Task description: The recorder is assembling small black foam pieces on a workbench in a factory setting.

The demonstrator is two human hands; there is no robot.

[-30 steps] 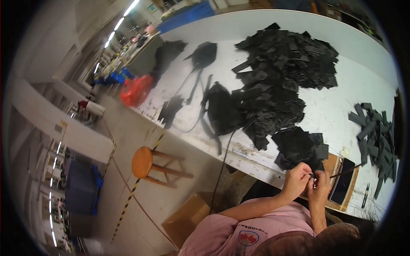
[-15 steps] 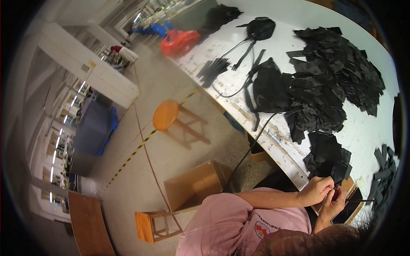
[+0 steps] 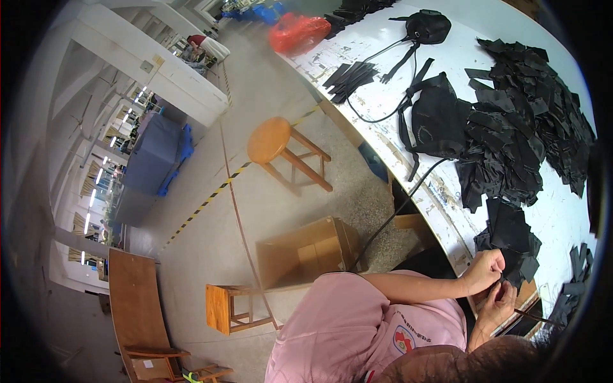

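Note:
At the table's near right edge, my left hand (image 3: 483, 272) is closed in a pinch, its fingertips against dark material; what they hold is too small to make out. Just below it, my right hand (image 3: 495, 309) has its thumb and fingers closed around the edge of a black fabric piece (image 3: 514, 264). The two hands are close together but apart at the fingertips. Directly beyond them lies a loose stack of black fabric pieces (image 3: 508, 225). A thin dark strip or rod (image 3: 538, 318) runs out beside my right hand; its ends are hidden.
Large heaps of black strips (image 3: 504, 143) cover the right of the white table (image 3: 383, 96). Farther along lie a black pouch with straps (image 3: 439, 121), a smaller one (image 3: 429, 27) and a red plastic bag (image 3: 299, 33). A round stool (image 3: 268, 139) and cardboard box (image 3: 300, 255) stand on the floor.
The view has shifted, so the table and floor objects appear displaced. My left hand has lifted slightly away from my right hand, opening a small gap between their fingertips.

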